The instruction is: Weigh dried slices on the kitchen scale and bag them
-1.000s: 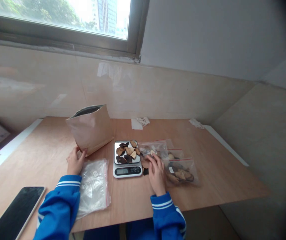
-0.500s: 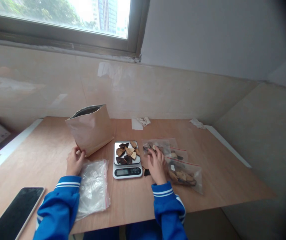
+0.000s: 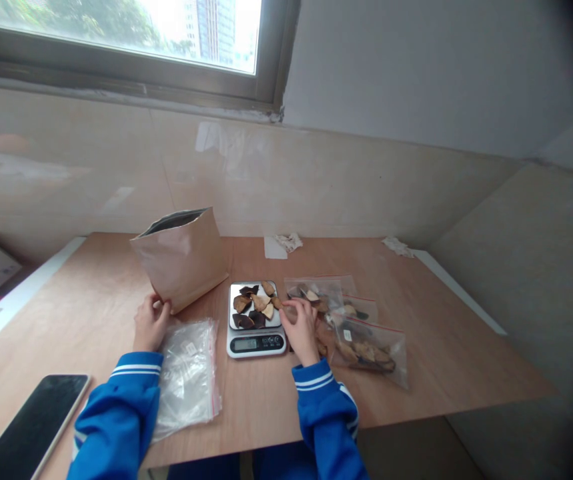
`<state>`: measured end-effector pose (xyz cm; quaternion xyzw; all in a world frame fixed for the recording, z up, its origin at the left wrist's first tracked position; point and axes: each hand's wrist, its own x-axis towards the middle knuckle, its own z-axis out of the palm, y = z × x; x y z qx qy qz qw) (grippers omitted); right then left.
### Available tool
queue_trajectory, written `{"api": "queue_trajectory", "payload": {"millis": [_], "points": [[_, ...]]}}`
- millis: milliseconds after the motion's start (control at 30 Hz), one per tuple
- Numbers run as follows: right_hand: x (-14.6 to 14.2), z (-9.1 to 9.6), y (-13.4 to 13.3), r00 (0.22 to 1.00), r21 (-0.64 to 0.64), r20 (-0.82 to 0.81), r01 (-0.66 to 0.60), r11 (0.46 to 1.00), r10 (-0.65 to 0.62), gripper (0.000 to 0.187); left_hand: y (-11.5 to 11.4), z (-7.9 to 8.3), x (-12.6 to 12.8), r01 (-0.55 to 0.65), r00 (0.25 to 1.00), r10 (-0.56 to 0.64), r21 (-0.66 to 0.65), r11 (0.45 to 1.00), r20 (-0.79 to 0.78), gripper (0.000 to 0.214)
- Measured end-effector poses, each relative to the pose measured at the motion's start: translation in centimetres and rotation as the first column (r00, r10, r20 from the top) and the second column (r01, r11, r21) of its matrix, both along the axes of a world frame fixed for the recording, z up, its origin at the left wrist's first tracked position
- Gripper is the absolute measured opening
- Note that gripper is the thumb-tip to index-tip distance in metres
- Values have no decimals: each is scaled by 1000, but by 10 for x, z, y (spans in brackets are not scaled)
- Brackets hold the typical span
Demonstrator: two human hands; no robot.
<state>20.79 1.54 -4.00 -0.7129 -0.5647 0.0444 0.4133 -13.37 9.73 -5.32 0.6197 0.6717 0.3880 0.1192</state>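
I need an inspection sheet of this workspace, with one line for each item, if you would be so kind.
Surface: plywood tabletop, flat.
Job's things: digital scale bearing dried slices; upright kraft paper bag; clear zip bag, apparently empty; three filled zip bags.
Clutter: black smartphone; paper scraps by the wall.
Hands: left hand at the bag's lower corner; right hand beside the scale's pan.
Cables: nothing seen.
Surroundings: tiled wall; window.

Left hand (image 3: 151,325) curled, right hand (image 3: 301,331) pinched
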Motion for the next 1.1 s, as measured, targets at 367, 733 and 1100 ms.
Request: {"api": "queue_trajectory", "payload": {"millis": [367,733,1100], "points": [[37,-30,-48,991,23,98,89,996,-91,27,3,-4,-2,-4,1000,4,-14,1000,4,42],[33,-28,-68,998,247,16,62,967,-68,27,-22,24,16,-265,956,193,361,894,223,43],[28,-46,-63,960,81,278,23,996,-45,18,-57,60,14,-159,983,184,468,869,-8,17]]}}
